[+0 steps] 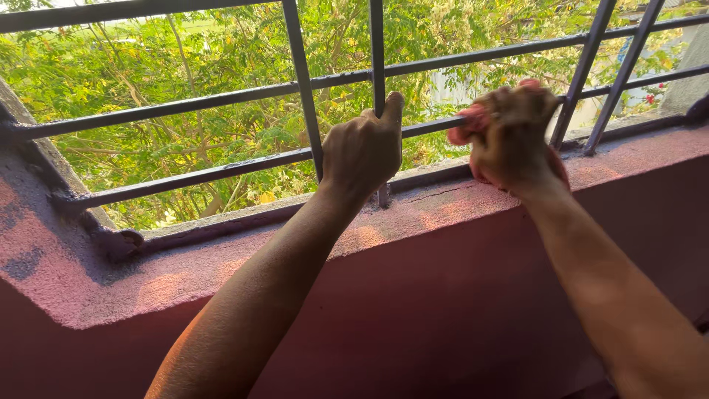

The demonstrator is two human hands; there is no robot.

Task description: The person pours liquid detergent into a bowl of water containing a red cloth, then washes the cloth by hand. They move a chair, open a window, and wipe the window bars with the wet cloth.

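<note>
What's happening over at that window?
A person is at a barred window above a pink-painted ledge. The left hand is wrapped around an upright bar of the dark metal grille, thumb pointing up. The right hand presses a bunched pink cloth against a horizontal bar further right. Both arms reach up from below. Leafy green trees fill the view outside.

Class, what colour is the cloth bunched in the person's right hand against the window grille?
Pink: the cloth shows best in the head view, its only view.
</note>
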